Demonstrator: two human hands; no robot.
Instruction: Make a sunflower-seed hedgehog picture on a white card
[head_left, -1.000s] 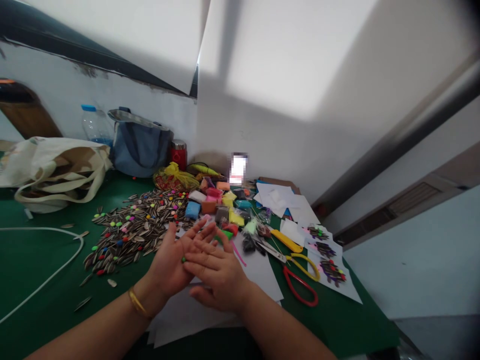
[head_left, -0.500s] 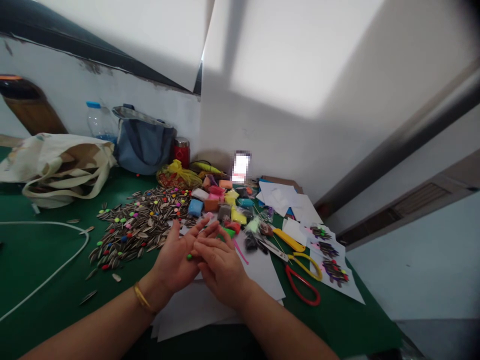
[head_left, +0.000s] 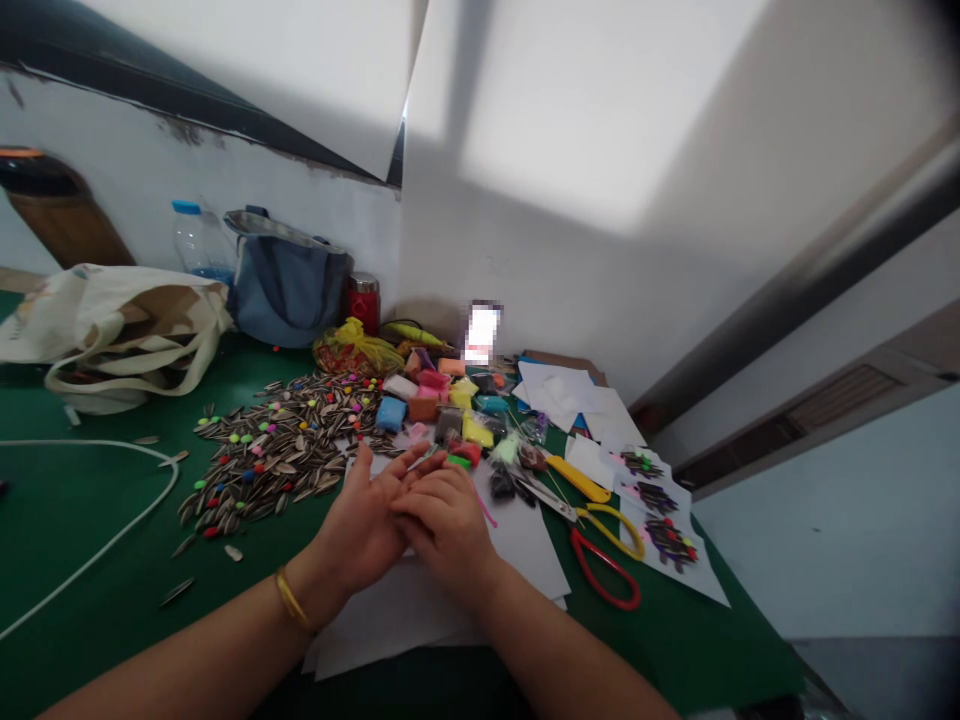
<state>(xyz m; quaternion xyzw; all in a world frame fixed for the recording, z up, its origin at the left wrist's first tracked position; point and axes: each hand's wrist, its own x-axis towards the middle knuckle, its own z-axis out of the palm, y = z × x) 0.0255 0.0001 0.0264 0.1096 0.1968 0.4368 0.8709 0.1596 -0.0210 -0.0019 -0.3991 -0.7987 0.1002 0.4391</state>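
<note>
My left hand [head_left: 360, 525] lies palm up with its fingers stretched out over a white sheet of paper [head_left: 525, 545]. My right hand [head_left: 450, 525] lies across it, fingers curled and pressed onto the left palm. Whatever sits between the palms is hidden. A gold bangle [head_left: 291, 600] circles my left wrist. Just beyond the fingertips lie small bits of green and red clay [head_left: 463, 456].
A heap of sunflower seeds dotted with coloured clay balls [head_left: 274, 460] covers the green table [head_left: 90, 500] to the left. Clay blocks [head_left: 420, 405], red-handled scissors [head_left: 604, 580], a yellow-handled tool [head_left: 574, 480] and seed pictures on paper [head_left: 660, 515] lie right. Bags [head_left: 112, 325] and a cable [head_left: 112, 540] sit left.
A small green clay ball showed at the edge of my left palm earlier; it is now covered. My right hand slid forward over the palm and its fingers curled more.
</note>
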